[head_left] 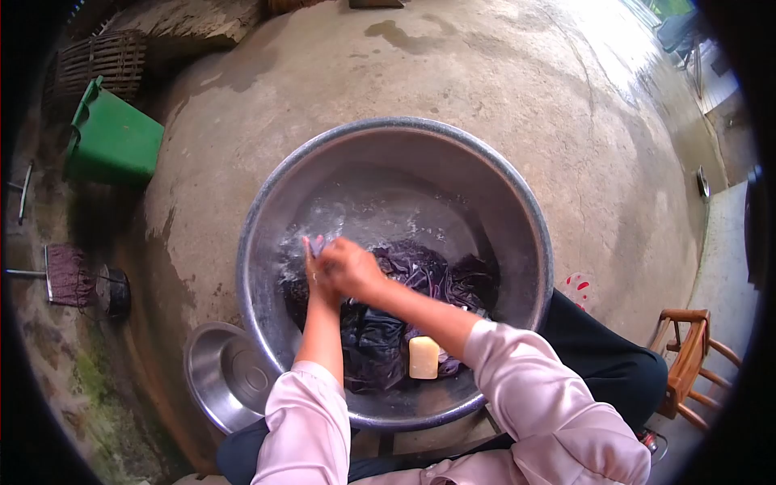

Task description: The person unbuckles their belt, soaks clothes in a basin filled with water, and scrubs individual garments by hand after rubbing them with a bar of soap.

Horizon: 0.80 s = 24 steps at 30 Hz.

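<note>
A large metal basin (540, 234) holds dark, wet cloth (376, 343) and some soapy water. Over its left part my two hands meet, one against the other. My right hand (349, 268) is closed over my left hand (320, 279), with a bit of purplish cloth showing between them. Fingertips of my left hand point up, and the rest of its grip is hidden behind the right. A pale yellow bar of soap (423, 357) rests on the cloth near the basin's front side.
A smaller metal bowl (212, 380) stands left of the basin. Farther left are a green bin (121, 137), a purple mop-like item (69, 276) and a woven basket (101, 61). A wooden stool (687, 356) is at the right.
</note>
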Available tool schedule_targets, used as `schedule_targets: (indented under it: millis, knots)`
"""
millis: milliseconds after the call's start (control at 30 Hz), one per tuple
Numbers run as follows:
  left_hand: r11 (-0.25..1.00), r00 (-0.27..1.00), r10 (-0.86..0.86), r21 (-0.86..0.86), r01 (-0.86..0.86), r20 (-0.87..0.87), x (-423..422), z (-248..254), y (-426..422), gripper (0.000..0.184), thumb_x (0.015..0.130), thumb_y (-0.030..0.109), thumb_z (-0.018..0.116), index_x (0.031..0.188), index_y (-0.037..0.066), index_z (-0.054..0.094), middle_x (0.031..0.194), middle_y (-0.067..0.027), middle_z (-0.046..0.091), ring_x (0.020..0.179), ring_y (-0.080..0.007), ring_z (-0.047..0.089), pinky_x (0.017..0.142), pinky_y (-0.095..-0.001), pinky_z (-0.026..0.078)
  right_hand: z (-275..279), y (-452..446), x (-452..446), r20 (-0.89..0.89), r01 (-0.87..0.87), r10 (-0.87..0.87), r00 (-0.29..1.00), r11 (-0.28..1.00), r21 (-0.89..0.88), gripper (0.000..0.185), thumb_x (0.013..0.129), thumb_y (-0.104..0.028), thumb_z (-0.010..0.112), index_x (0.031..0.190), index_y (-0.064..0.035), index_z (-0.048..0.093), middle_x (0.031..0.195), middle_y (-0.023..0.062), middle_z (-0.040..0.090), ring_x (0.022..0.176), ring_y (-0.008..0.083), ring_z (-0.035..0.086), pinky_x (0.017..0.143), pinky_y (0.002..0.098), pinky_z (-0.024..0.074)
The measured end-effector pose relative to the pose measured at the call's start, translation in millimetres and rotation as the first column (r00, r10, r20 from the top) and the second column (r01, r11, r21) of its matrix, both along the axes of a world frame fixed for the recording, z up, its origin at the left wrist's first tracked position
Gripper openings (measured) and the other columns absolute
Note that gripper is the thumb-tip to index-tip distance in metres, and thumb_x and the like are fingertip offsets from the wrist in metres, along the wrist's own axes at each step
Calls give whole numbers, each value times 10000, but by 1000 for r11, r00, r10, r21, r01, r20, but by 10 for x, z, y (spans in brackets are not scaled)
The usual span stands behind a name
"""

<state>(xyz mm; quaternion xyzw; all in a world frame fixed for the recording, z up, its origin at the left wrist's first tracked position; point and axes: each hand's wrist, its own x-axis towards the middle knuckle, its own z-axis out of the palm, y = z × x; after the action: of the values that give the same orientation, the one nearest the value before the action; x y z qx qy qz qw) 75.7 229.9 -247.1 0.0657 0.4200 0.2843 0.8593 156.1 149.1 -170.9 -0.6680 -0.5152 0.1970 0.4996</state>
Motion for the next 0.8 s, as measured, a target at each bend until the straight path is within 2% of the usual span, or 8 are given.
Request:
schedule_targets:
  millis: [267,333,400,467,500,600,767,800]
  knots:
    - [983,869,-164,147,106,467,81,-143,-236,527,911,571,444,1076,80,542,1006,-96,596,940,-250,573,887,-403,455,154,-102,-115,179,100,-91,980,994,-46,183,831,-271,623,785,-97,588,749,133,610,710,342,618,602,449,488]
    - [993,946,-80,111,47,315,262,-79,-416,483,930,543,439,1024,86,562,938,-88,619,884,-243,593,856,-395,473,-17,58,187,170,267,-239,956,949,-166,304,876,-360,562,745,-93,624,712,158,636,689,348,635,605,452,497]
    - [942,902,-128,234,241,-412,456,90,-622,374,952,410,427,1037,72,564,925,-75,616,842,-242,599,805,-390,497,-161,165,557,250,355,-284,926,880,-315,384,894,-419,517,731,-100,655,716,171,649,699,348,645,617,454,508]
    - [952,950,-157,215,219,-271,506,45,-674,342,944,396,426,1044,97,557,939,-63,600,853,-244,594,821,-389,489,-177,188,649,293,323,-232,927,892,-316,389,897,-430,507,756,-107,672,729,174,653,691,357,643,630,476,514]
    - [988,988,-121,108,111,93,443,-428,-643,334,942,412,418,1054,127,551,951,-53,584,864,-245,586,848,-383,477,-94,143,496,173,292,-252,952,914,-281,374,882,-430,526,778,-110,689,731,171,658,683,363,644,633,474,517]
    - [947,598,-306,300,113,741,299,-236,-604,328,955,425,385,1101,182,550,1057,-57,582,940,-211,554,880,-381,452,280,-179,-44,122,109,-82,989,967,-231,281,825,-358,627,771,-94,703,701,189,643,657,359,642,629,448,510]
    - [952,697,-301,249,179,651,254,-618,-482,359,950,453,363,1064,159,534,1016,-27,560,959,-210,551,914,-361,433,-3,-76,222,219,196,-173,960,977,-86,248,841,-296,612,715,-87,654,696,164,626,662,355,622,614,440,502]
    - [980,968,-189,89,176,163,466,82,-574,338,956,434,394,1023,137,541,986,-31,563,881,-181,561,842,-347,462,-116,23,451,244,256,-232,942,964,-75,247,848,-299,609,727,-89,652,731,157,633,681,350,622,627,436,503]
